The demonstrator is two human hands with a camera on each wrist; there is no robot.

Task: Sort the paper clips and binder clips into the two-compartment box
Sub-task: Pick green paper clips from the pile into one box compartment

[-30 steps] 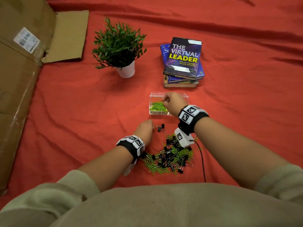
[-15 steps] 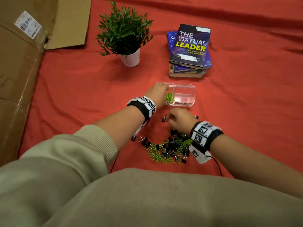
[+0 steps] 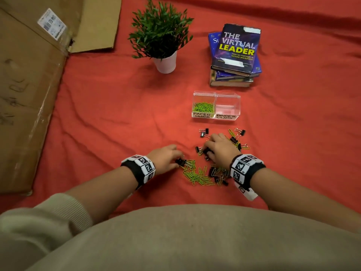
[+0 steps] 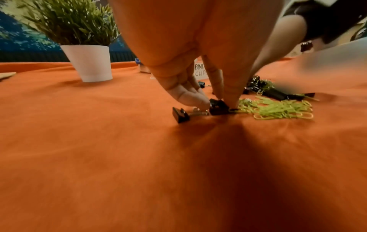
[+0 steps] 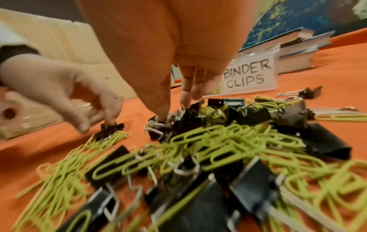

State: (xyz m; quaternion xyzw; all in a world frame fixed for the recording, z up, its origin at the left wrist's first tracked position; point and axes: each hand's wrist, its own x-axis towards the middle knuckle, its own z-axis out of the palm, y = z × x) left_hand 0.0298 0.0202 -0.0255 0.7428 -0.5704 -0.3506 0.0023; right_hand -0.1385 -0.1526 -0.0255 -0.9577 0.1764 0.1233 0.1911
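Observation:
A clear two-compartment box point(image 3: 215, 116) stands on the red cloth. Its left half, labelled PAPER CLIPS, holds green paper clips point(image 3: 203, 107); the BINDER CLIPS half point(image 3: 227, 105) looks bare. Nearer me lies a mixed pile point(image 3: 207, 174) of green paper clips and black binder clips. My left hand point(image 3: 178, 159) is at the pile's left edge, thumb and forefinger pinching a black binder clip point(image 4: 218, 107). My right hand point(image 3: 207, 150) has its curled fingers down in the pile's far side, pinching a binder clip point(image 5: 157, 125).
A potted plant point(image 3: 162, 36) and a stack of books point(image 3: 235, 55) stand behind the box. Flattened cardboard point(image 3: 29, 85) covers the left side. Loose binder clips point(image 3: 204, 133) lie between box and pile. A second binder clip point(image 4: 179, 114) lies beside my left fingers.
My left hand has come back from the box's paper-clip compartment to the pile's left edge and taken a binder clip. My right hand has stayed at the pile.

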